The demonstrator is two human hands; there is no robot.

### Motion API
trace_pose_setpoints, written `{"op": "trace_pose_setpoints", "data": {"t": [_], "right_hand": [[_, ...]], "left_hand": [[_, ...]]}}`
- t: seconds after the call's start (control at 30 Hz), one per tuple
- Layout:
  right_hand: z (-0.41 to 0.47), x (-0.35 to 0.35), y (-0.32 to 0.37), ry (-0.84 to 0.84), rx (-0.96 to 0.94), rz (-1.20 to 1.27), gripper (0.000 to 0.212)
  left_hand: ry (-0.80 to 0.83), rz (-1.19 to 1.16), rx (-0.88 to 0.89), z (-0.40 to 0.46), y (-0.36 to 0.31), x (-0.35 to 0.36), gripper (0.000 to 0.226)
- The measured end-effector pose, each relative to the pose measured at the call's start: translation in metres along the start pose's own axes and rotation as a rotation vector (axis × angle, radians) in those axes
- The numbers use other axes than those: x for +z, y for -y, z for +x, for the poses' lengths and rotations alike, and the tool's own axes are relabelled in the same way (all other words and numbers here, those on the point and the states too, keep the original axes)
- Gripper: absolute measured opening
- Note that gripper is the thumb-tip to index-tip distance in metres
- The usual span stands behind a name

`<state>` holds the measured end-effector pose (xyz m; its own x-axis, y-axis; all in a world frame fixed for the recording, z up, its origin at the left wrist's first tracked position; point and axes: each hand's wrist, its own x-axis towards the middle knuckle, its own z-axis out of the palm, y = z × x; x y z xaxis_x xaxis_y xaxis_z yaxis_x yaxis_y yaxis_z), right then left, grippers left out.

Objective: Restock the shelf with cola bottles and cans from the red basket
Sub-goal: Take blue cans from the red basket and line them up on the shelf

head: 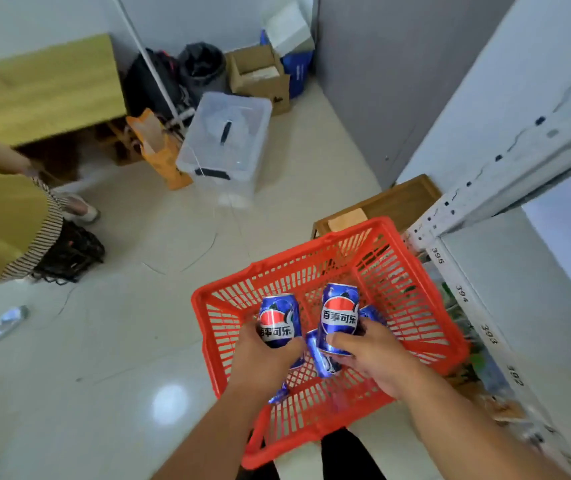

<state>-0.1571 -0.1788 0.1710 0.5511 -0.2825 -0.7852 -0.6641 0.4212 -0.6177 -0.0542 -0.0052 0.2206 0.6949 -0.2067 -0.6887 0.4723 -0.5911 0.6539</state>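
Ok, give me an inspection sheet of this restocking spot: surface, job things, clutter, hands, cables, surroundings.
Surface: pale tiled floor, glossy, with faint scuff marks.
Job's things: red basket on the floor beside the shelf; loose blue cans lie inside it.
Clutter: clear bin, cardboard box, orange bag, black bags.
Hands: left hand holds the left can; right hand holds the right can, fingers wrapped round each.
Cables: nothing seen.
Surroundings: wooden table, grey partition, a second person at the left edge.
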Motion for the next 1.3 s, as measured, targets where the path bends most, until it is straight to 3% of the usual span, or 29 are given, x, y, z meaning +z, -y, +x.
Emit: {"op": "trace_pose_setpoints", "data": {"t": [0.03, 0.17, 0.37, 0.57, 0.73, 0.97, 1.17, 1.3], "right_hand": [[-0.013, 0.000, 0.007, 0.011, -0.019, 0.064, 0.055], [-0.069, 0.007, 0.029, 0.048, -0.167, 0.254, 0.032], [-0.145, 0.038, 0.042, 0.017, -0.407, 0.527, 0.045], [-0.212, 0.056, 0.044, -0.133, -0.547, 0.387, 0.057], [-0.258, 0.052, 0.023, -0.281, -0.560, 0.296, 0.046], [-0.328, 0.035, -0.021, -0.498, -0.588, 0.310, 0.033], [-0.363, 0.022, -0.084, -0.685, -0.567, 0.377, 0.040], [-0.392, 0.028, -0.118, -0.810, -0.516, 0.395, 0.050]], "left_hand": [[0.029, 0.000, 0.037, -0.005, -0.009, -0.005, 0.048], [0.156, 0.026, 0.190, -0.025, -0.035, -0.029, 0.037], [0.402, -0.024, 0.299, -0.060, -0.063, -0.064, 0.032], [0.576, -0.034, 0.331, -0.099, -0.072, -0.080, 0.049], [0.554, 0.060, 0.542, -0.148, -0.078, -0.077, 0.030], [0.524, 0.157, 0.642, -0.214, -0.060, -0.046, 0.048], [0.593, 0.301, 0.711, -0.256, -0.031, -0.011, 0.064], [0.665, 0.334, 0.758, -0.281, -0.014, 0.003, 0.059]]}}
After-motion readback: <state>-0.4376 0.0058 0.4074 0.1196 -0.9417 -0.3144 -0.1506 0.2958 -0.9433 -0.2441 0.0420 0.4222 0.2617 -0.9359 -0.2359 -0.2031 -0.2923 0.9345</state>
